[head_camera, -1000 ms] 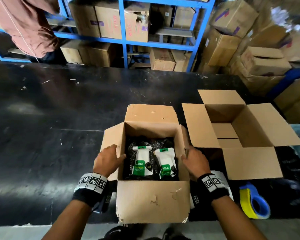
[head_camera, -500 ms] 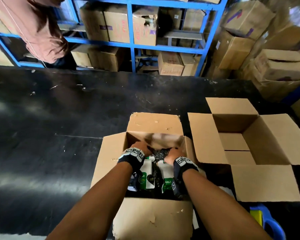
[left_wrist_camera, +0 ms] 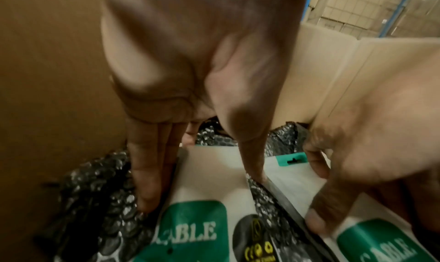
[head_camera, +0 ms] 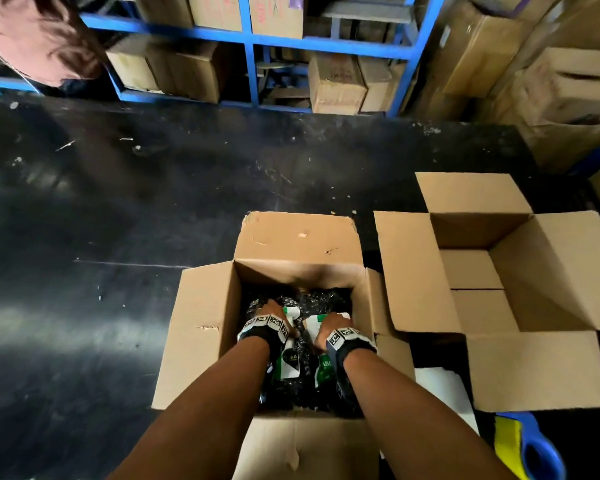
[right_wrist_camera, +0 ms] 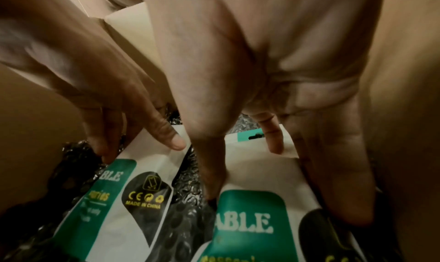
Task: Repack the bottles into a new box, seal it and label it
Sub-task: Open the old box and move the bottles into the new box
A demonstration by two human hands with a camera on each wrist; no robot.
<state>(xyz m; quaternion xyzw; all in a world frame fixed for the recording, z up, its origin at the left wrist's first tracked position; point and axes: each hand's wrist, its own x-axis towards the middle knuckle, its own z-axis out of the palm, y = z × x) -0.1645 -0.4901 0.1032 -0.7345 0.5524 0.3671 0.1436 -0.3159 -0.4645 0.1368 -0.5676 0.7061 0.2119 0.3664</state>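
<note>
White-and-green left packet [left_wrist_camera: 209, 183] between straddling left-hand fingers [left_wrist_camera: 147, 172]; right packet [right_wrist_camera: 257, 173] between right-hand fingers [right_wrist_camera: 333, 172].

The head view looks steeply down, from above, into the open brown cardboard box [head_camera: 201, 334]. Both wrist views sit inside it, close along the fingers, probably facing its far wall, sharing the white-and-green flat packets [left_wrist_camera: 214, 187] [right_wrist_camera: 257, 172].
</note>
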